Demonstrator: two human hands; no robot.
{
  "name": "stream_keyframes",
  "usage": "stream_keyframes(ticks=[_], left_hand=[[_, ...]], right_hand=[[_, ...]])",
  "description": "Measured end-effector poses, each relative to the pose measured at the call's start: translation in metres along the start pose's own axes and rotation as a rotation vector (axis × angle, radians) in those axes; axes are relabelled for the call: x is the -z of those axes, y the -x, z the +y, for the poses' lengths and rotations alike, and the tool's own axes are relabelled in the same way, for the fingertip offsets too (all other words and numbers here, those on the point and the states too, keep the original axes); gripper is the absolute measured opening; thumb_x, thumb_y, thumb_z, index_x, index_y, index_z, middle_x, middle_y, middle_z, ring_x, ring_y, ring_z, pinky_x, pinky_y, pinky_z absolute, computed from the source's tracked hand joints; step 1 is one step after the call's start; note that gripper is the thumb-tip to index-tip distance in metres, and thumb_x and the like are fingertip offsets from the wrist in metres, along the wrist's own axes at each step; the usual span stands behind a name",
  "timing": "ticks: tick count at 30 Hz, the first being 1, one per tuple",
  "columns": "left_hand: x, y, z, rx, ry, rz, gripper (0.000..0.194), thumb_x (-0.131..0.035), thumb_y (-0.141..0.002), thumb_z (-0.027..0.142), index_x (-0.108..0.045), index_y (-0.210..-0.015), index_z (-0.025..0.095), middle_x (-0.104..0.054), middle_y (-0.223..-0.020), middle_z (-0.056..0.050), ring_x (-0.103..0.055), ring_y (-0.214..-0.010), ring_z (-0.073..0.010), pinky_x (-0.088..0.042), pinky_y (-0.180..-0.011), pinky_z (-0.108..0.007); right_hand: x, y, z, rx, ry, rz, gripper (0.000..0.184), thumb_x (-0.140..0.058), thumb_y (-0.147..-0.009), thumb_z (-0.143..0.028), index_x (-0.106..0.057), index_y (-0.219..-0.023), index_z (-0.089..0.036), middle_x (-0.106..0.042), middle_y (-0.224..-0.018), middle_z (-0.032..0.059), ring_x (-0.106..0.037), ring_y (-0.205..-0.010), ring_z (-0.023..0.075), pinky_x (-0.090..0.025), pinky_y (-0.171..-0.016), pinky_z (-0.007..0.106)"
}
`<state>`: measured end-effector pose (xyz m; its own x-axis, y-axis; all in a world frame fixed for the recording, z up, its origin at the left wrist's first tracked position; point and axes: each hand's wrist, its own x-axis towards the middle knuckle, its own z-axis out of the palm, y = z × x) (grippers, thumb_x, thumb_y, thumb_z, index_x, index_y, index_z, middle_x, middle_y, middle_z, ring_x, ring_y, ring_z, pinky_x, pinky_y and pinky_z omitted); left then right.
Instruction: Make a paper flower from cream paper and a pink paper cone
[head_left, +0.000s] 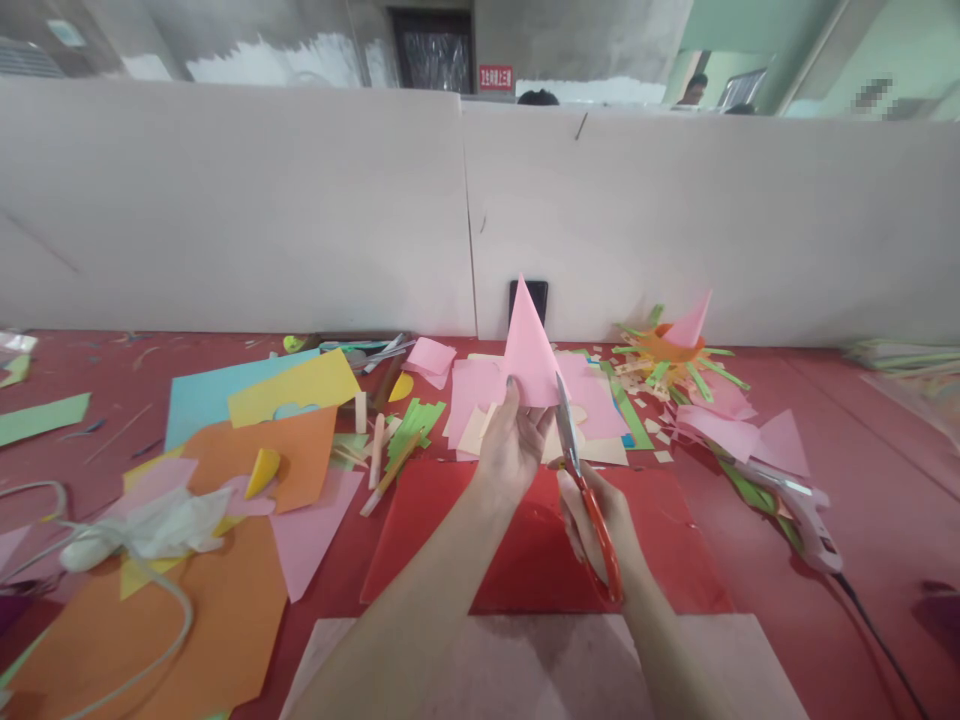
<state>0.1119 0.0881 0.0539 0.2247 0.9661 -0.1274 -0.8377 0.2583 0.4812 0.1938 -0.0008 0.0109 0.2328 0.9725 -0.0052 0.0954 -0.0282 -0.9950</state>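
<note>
My left hand (511, 448) pinches the lower edge of a folded pink paper triangle (527, 345) and holds it upright, point up, above the table. My right hand (604, 525) grips red-handled scissors (581, 480); the blades point up and touch the triangle's lower right edge. Both hands hover over a red sheet (540, 560) lying flat on the red table.
Sheets of orange (247, 455), yellow (292, 388), blue and pink paper cover the left side, with a white cable (90, 545). A glue gun (802, 515) lies right. Pink and green scraps (675, 365) pile at back right. A white partition wall (465, 210) stands behind.
</note>
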Motion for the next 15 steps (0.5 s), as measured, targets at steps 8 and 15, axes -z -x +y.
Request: stream_keyframes(ticks=[8,15], left_hand=[[-0.002,0.002,0.004,-0.001,0.051,0.002,0.015,-0.063,-0.079,0.021,-0.066,-0.091,0.013,-0.072,-0.078,-0.003,-0.068,-0.077,-0.0117,-0.047,-0.085,-0.023],[-0.003,-0.006,0.026,-0.069,0.135,0.102,0.024,-0.06,-0.082,0.024,-0.063,-0.103,0.015,-0.072,-0.083,-0.005,-0.068,-0.07,-0.011,-0.05,-0.081,-0.024]], right_hand=[[0.002,0.001,0.0,0.043,0.002,-0.087,0.047,-0.047,-0.08,-0.058,-0.053,-0.101,-0.016,-0.032,-0.047,-0.009,-0.028,-0.036,0.0066,-0.027,-0.036,0.019],[0.005,0.003,-0.003,0.047,0.048,-0.21,0.049,-0.049,-0.08,-0.054,-0.051,-0.11,-0.016,-0.028,-0.051,-0.009,-0.029,-0.042,0.0074,-0.027,-0.04,0.02]])
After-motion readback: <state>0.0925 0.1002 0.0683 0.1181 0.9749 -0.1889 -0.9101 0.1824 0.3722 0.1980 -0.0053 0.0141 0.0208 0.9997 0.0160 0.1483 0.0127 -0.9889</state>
